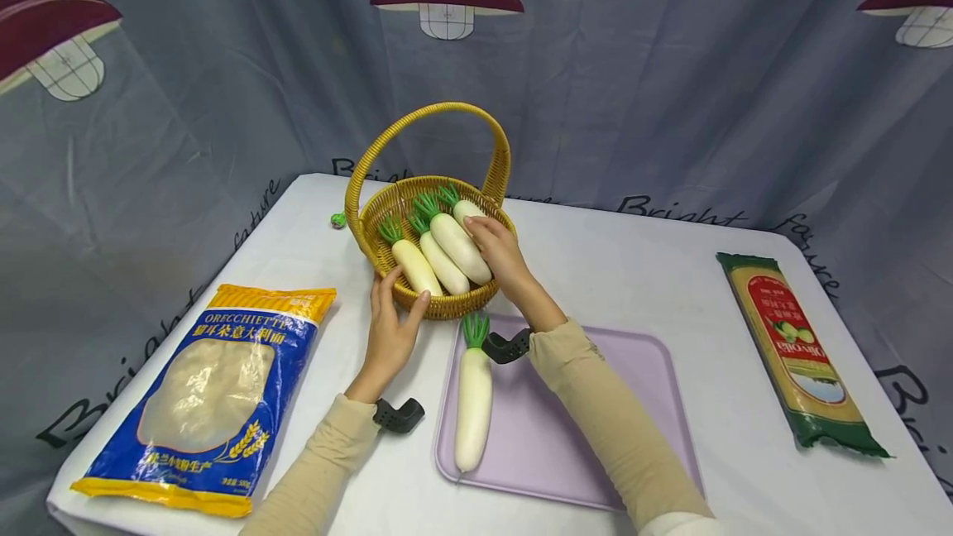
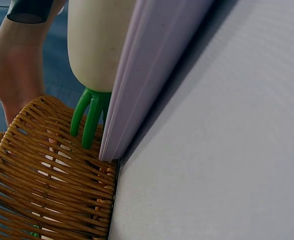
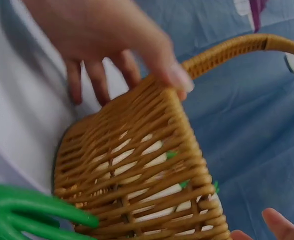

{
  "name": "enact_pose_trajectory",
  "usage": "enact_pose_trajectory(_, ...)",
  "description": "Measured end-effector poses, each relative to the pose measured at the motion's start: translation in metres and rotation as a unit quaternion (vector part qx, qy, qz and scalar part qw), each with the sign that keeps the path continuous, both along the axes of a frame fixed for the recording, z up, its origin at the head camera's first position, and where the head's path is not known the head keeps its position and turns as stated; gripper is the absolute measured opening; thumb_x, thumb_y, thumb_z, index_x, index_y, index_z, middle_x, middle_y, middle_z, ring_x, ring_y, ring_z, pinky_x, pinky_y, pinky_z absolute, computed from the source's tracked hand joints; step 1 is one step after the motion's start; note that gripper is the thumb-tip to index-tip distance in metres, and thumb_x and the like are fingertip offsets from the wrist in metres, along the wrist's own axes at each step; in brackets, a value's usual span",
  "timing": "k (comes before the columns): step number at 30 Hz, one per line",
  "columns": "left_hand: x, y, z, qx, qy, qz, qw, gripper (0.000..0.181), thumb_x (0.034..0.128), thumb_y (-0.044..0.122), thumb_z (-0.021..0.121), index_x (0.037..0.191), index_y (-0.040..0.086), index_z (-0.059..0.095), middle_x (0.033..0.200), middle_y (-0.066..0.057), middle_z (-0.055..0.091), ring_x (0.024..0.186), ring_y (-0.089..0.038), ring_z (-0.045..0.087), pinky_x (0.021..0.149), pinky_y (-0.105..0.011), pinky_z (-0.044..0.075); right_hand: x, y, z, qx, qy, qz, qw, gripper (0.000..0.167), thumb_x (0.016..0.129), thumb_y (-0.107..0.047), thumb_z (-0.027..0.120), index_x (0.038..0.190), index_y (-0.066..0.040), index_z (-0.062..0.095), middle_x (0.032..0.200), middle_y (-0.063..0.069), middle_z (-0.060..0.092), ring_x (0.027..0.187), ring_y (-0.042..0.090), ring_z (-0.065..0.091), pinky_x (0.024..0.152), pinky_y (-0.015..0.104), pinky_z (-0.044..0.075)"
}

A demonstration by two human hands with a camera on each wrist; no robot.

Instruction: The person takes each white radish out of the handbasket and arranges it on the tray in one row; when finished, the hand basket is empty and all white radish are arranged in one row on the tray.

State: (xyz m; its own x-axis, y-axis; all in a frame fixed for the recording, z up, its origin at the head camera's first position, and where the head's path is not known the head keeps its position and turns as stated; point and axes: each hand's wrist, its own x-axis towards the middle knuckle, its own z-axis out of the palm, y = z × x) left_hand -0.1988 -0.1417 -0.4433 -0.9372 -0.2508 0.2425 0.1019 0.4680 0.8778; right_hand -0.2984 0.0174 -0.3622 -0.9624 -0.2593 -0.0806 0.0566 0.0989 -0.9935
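Several white radishes [image 1: 456,248] with green tops lie in a wicker basket [image 1: 439,307]. My left hand [image 1: 387,337] is at the basket's front left, thumb and fingers spread; in the right wrist view this hand [image 3: 112,35] has its thumb at the rim, other fingers outside the weave. My right hand [image 1: 505,261] reaches over the right rim, fingertips at the rightmost radishes, fingers loosely extended; its thumb is hidden. Another radish [image 1: 473,408] lies lengthwise along the left side of a lilac tray [image 1: 566,437], its green top toward the basket [image 2: 52,165].
A blue and yellow pasta bag [image 1: 204,395] lies at the left of the white table [image 1: 610,271]. On the right is a long red and green pasta packet [image 1: 800,346]. A small green item [image 1: 338,221] sits left of the basket, whose tall handle [image 1: 447,107] stands upright.
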Motion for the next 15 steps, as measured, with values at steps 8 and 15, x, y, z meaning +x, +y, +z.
enact_pose_trajectory(8, -0.0002, 0.0000, 0.0012, 0.001, 0.002, -0.004, 1.0000, 0.063, 0.0890, 0.043, 0.052, 0.140, 0.018, 0.025, 0.150, -0.016, 0.008, 0.138, -0.032, 0.014, 0.106, -0.054, 0.024, -0.0011, -0.0045, -0.0010, 0.115, 0.035, 0.015, 0.9927, 0.055, 0.086, -0.046, 0.054, 0.130, -0.014, 0.046, 0.134, 0.010, 0.046, 0.124, 0.025, 0.043, 0.102, 0.042, 0.036)
enact_pose_trajectory(15, 0.0005, 0.0000, 0.0000, -0.002, -0.001, -0.001, 1.0000, 0.063, 0.0888, 0.043, 0.052, 0.140, 0.019, 0.025, 0.151, -0.013, 0.008, 0.138, -0.031, 0.015, 0.106, -0.054, 0.025, -0.0008, -0.0074, -0.0050, 0.229, 0.100, 0.042, 0.9674, 0.058, 0.082, -0.026, 0.063, 0.134, -0.014, 0.041, 0.137, 0.014, 0.043, 0.125, 0.029, 0.044, 0.101, 0.039, 0.039)
